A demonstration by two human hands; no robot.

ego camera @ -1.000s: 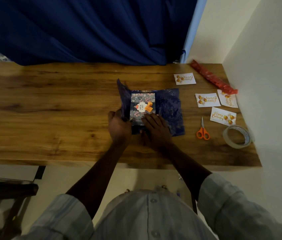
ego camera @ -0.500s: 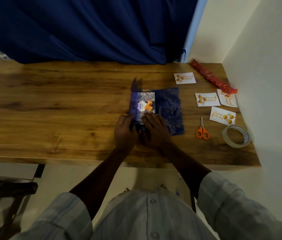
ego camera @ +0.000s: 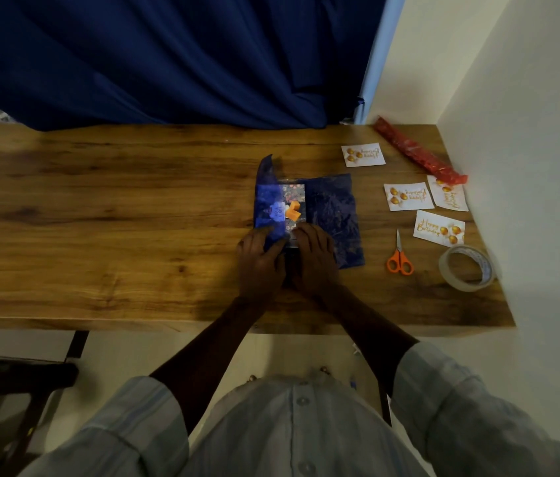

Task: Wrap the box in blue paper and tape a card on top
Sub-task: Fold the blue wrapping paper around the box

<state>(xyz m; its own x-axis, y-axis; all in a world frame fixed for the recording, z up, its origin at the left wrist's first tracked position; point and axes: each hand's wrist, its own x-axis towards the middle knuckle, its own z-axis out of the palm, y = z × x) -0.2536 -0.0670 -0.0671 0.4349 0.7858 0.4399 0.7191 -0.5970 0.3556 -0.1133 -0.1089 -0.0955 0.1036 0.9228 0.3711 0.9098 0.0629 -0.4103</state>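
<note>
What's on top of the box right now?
The blue paper is folded over the left part of the box; the right part shows bare print. Left hand and right hand cover its near edge, hiding what lies there. No card on it.

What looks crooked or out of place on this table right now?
The blue paper is crumpled, and one corner sticks up behind the box, only half covered. The cards lie scattered at different angles, one tucked under the red roll.
</note>
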